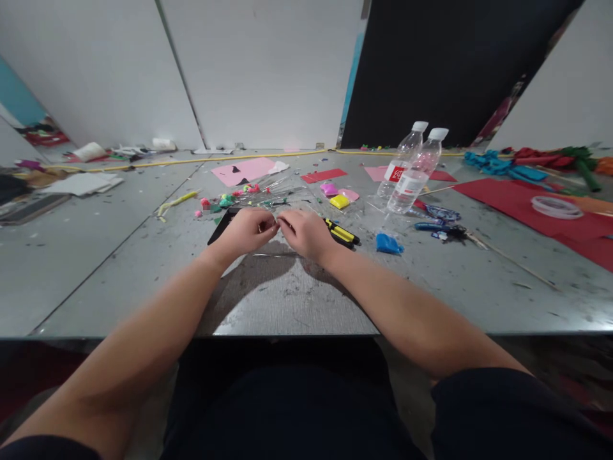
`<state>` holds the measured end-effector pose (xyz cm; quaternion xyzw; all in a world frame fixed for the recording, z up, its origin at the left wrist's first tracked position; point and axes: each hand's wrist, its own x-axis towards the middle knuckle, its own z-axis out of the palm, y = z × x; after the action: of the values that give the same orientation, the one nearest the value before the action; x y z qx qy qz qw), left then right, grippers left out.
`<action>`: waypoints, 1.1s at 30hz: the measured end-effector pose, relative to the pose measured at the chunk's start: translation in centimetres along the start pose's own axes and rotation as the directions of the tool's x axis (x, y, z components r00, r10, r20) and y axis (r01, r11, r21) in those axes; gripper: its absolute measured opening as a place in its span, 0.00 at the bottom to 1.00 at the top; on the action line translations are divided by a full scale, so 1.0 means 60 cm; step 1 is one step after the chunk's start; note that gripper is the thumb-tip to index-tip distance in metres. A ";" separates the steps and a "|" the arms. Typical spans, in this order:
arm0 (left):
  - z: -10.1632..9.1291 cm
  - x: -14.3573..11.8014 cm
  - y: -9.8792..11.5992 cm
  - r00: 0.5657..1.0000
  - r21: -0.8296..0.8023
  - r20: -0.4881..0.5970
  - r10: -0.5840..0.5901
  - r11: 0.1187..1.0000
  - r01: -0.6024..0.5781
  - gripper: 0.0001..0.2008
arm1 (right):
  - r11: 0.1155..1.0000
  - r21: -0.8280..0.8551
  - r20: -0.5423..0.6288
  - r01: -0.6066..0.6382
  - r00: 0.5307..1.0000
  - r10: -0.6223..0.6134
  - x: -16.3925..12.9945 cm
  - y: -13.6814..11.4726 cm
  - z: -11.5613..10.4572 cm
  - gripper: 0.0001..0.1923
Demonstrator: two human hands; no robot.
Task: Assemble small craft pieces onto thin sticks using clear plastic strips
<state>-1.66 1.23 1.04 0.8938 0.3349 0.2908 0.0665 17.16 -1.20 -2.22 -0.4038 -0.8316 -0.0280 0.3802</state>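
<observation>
My left hand (pixel 245 229) and my right hand (pixel 306 234) meet over the middle of the grey table (pixel 268 300), fingertips pinched close together. Whatever sits between the fingers is too small to make out. Partly covered by my left hand is a flat black object (pixel 219 231). Just right of my right hand lies a yellow-and-black utility knife (pixel 343 234). Beyond the hands are several pink and green small balls (pixel 225 200). Small packets in purple (pixel 329 189), yellow (pixel 340 201) and blue (pixel 389 243) lie to the right.
Two clear plastic bottles (pixel 408 185) stand at right of centre. Blue-handled pliers (pixel 438 228) and a thin stick (pixel 517 260) lie farther right, near red sheets (pixel 507 204) with a tape roll (pixel 556 207). Pink paper (pixel 249 170) is at the back; a yellow twisted strip (pixel 177 201) lies left.
</observation>
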 end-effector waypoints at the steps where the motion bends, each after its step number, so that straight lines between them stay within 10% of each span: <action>1: 0.000 0.000 -0.001 1.000 0.002 -0.015 0.028 1.000 -0.028 0.13 | 1.000 0.015 -0.002 0.011 1.000 -0.011 0.000 0.001 0.001 0.15; 9: -0.004 0.004 0.000 0.974 -0.232 -0.070 -0.216 0.953 0.194 0.10 | 1.000 -0.002 -0.050 -0.004 0.999 0.004 0.002 0.010 -0.005 0.16; 14: -0.003 0.006 0.010 0.878 -0.623 0.139 -0.457 0.649 0.437 0.11 | 0.996 -0.086 -0.012 0.032 0.999 -0.033 0.005 0.015 -0.013 0.15; 24: 0.004 0.006 0.000 0.859 -0.734 0.104 -0.502 0.544 0.407 0.14 | 0.954 0.290 -0.120 -0.081 0.985 0.120 0.009 0.041 0.015 0.13; 33: 0.010 0.007 -0.005 0.815 -0.790 0.096 -0.572 0.454 0.412 0.14 | 0.725 0.608 0.083 -0.322 0.935 0.345 0.003 0.039 0.027 0.13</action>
<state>-1.23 1.75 0.63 0.6048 0.4228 0.4549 0.4985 17.71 1.07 -3.84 -0.4006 -0.7019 0.3046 0.5040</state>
